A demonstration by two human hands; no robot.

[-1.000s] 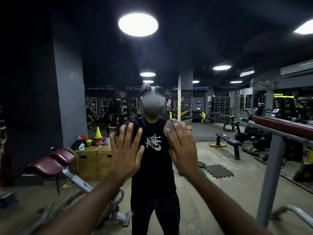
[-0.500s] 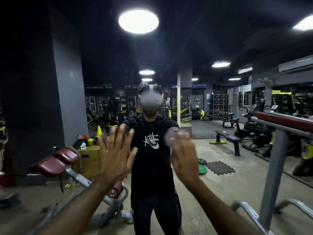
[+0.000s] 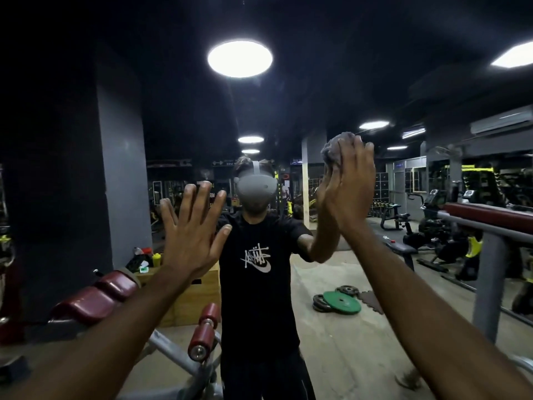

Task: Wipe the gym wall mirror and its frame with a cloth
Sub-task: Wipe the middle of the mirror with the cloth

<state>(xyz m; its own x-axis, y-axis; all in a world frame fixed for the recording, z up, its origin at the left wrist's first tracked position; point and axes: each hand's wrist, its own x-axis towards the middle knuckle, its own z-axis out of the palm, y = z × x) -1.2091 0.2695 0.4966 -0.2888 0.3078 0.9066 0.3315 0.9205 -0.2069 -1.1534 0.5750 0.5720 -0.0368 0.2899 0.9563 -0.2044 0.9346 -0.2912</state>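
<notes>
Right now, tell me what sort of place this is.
A gym, almost certainly: a stack of weight plates lies on the floor, a padded bench with red rollers stands at left, and exercise machines line the right side.

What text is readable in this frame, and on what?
Nothing reads clearly enough to quote.
T-shirt print: white scrawled lettering over a swoosh, reversed, illegible.
Hanging sign: arrows and a few reversed letters, too blurred to read.
Other background signs: too small.

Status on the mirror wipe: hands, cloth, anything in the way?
Left hand flat on mirror, fingers spread. Right hand presses bunched cloth to it, higher than the left. Nothing seen blocking the wipe.
</notes>
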